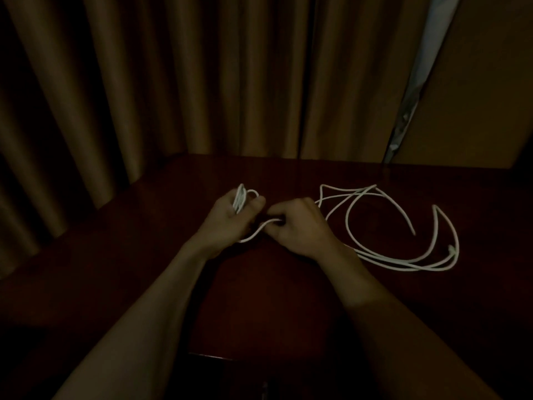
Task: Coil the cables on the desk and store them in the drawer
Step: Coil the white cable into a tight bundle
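Over dim worktop [259, 298], our left grip [227, 220] is clamping the coil [239, 197]; right grip [300, 226], seemingly pinching three-o'clock cable [403, 263], feeding loops.

White cable [403, 259], dark reddish-brown desk [288, 298], plain tan-brown curtain [173, 82] behind.

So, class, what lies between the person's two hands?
In the head view, a thin white cable runs from the left hand to the right hand.
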